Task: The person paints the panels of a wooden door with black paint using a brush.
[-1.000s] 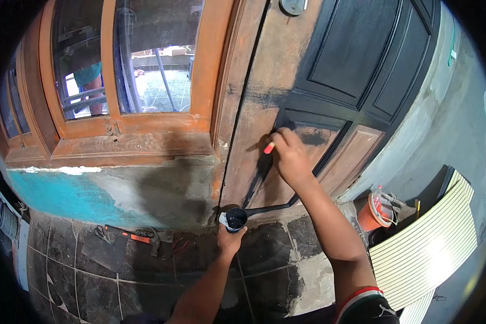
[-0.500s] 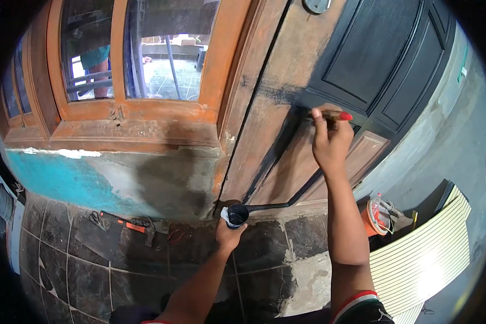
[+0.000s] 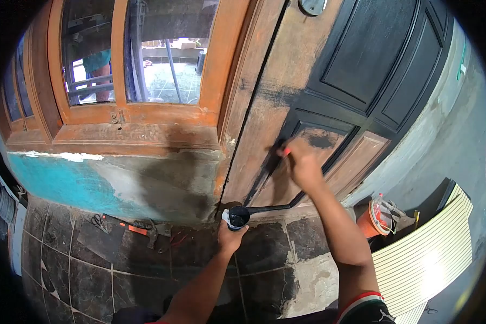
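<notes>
My left hand [image 3: 231, 238] is closed around a small cup of black paint [image 3: 238, 217], with a whitish patch on its side. Close to the lower panel of a wooden door [image 3: 370, 48], my right hand [image 3: 303, 164] is blurred by motion. It grips a paintbrush [image 3: 287, 152], of which mainly the red end shows; the bristles cannot be made out. Black paint covers the door's upper panels and the grooves around the lower panel. Bare brown wood shows on the left stile and inside the lower panels, where one dark smear lies above my right hand.
An orange-framed window [image 3: 210, 65] is at left, above a turquoise and grey wall [image 3: 65, 175]. A hammer [image 3: 152, 236] and scissors [image 3: 99, 221] lie on dark floor tiles. At right stand an orange bucket [image 3: 368, 224] and a striped panel [image 3: 426, 259]. Through the glass, part of a person [image 3: 96, 62] shows.
My right hand has moved down and left with the paintbrush, uncovering a dark smear on the lower panel. My left hand holds the cup in nearly the same place.
</notes>
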`<action>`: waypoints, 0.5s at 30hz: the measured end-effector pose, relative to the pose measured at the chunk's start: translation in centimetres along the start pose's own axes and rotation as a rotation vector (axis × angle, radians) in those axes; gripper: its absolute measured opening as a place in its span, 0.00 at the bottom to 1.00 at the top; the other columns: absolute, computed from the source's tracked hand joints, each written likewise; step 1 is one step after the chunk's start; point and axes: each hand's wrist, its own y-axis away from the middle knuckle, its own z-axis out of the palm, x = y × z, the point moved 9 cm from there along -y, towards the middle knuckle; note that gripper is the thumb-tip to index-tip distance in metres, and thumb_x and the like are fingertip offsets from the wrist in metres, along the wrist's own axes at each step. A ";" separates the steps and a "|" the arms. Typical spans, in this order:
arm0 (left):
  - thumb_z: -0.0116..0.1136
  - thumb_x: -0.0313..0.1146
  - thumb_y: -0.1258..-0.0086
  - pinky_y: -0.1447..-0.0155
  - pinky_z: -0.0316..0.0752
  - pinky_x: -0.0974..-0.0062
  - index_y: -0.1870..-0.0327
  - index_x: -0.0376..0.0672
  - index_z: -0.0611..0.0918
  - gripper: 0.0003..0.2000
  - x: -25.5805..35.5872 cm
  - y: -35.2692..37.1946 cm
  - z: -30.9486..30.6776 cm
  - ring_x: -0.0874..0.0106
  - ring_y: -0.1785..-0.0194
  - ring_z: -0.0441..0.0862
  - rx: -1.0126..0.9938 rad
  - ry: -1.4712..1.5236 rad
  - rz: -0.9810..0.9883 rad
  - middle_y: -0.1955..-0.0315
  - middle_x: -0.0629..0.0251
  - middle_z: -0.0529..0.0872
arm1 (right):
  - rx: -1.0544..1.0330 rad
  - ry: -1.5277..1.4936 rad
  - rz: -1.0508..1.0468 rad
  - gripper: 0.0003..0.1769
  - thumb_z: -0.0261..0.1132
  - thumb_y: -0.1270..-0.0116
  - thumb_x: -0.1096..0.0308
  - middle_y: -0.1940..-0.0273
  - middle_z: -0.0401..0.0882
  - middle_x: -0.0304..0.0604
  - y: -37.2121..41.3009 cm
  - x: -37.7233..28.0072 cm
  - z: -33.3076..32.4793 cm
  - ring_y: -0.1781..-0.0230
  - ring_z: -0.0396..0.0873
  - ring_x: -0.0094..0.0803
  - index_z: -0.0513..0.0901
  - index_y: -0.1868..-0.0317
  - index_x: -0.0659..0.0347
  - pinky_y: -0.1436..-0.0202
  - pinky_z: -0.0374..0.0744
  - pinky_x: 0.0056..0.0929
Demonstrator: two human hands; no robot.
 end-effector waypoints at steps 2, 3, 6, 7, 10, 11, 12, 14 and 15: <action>0.89 0.36 0.41 0.33 0.81 0.61 0.28 0.38 0.79 0.40 -0.7 0.1 0.2 0.59 0.40 0.89 -0.005 0.024 -0.018 0.41 0.55 0.91 | 0.186 -0.007 -0.087 0.09 0.74 0.34 0.82 0.57 0.85 0.56 -3.2 -1.2 -4.9 0.56 0.86 0.58 0.85 0.55 0.66 0.52 0.84 0.48; 0.89 0.35 0.41 0.33 0.81 0.61 0.28 0.37 0.79 0.39 -1.3 0.1 0.3 0.60 0.40 0.89 -0.004 0.031 -0.007 0.41 0.55 0.91 | 0.300 0.072 -0.040 0.12 0.74 0.38 0.84 0.53 0.87 0.55 -4.1 -1.9 -6.7 0.55 0.87 0.56 0.87 0.54 0.66 0.51 0.85 0.46; 0.88 0.34 0.41 0.34 0.81 0.62 0.31 0.37 0.79 0.37 -2.9 -0.3 0.7 0.62 0.41 0.88 -0.015 0.057 0.028 0.42 0.56 0.90 | 0.216 0.231 -0.153 0.20 0.72 0.41 0.82 0.44 0.86 0.56 -2.1 -2.3 -5.4 0.47 0.86 0.55 0.88 0.47 0.65 0.44 0.86 0.48; 0.88 0.33 0.41 0.34 0.81 0.63 0.31 0.38 0.79 0.37 -3.7 -0.4 0.8 0.63 0.41 0.88 -0.027 0.069 0.035 0.42 0.57 0.90 | 0.090 0.242 -0.170 0.22 0.70 0.39 0.79 0.39 0.85 0.56 0.2 -1.5 -2.7 0.42 0.86 0.56 0.88 0.42 0.65 0.39 0.86 0.48; 0.87 0.33 0.40 0.33 0.80 0.61 0.33 0.39 0.79 0.35 -3.3 -0.7 0.5 0.63 0.41 0.87 -0.085 0.133 0.061 0.42 0.58 0.89 | -0.220 0.264 -0.165 0.26 0.66 0.36 0.76 0.32 0.84 0.57 8.2 -0.5 6.7 0.34 0.84 0.54 0.86 0.36 0.66 0.27 0.82 0.48; 0.86 0.33 0.39 0.33 0.80 0.61 0.33 0.40 0.79 0.34 -2.7 -0.6 0.3 0.62 0.41 0.87 -0.109 0.159 0.067 0.42 0.58 0.89 | -0.268 0.204 -0.142 0.24 0.66 0.35 0.75 0.33 0.84 0.56 10.8 -0.5 8.9 0.34 0.84 0.53 0.86 0.37 0.67 0.27 0.82 0.45; 0.86 0.33 0.38 0.32 0.79 0.59 0.32 0.41 0.79 0.34 -2.1 -0.4 0.0 0.61 0.40 0.87 -0.115 0.102 0.074 0.41 0.58 0.89 | -0.375 0.139 -0.085 0.22 0.66 0.35 0.76 0.35 0.85 0.56 12.1 -1.0 10.3 0.35 0.84 0.52 0.87 0.40 0.66 0.29 0.82 0.44; 0.84 0.33 0.35 0.31 0.78 0.56 0.31 0.43 0.79 0.33 -0.7 0.0 -1.0 0.59 0.39 0.87 -0.127 -0.016 0.086 0.40 0.58 0.88 | -0.494 -0.005 0.024 0.21 0.66 0.35 0.76 0.37 0.86 0.55 14.2 -0.4 13.1 0.35 0.84 0.52 0.87 0.40 0.65 0.29 0.82 0.43; 0.83 0.34 0.34 0.30 0.78 0.55 0.29 0.45 0.77 0.33 0.6 0.1 -1.5 0.56 0.38 0.87 -0.142 -0.081 0.120 0.38 0.58 0.88 | -0.547 -0.079 0.081 0.21 0.67 0.35 0.76 0.37 0.86 0.55 14.3 -0.5 13.8 0.35 0.83 0.52 0.87 0.41 0.65 0.29 0.82 0.43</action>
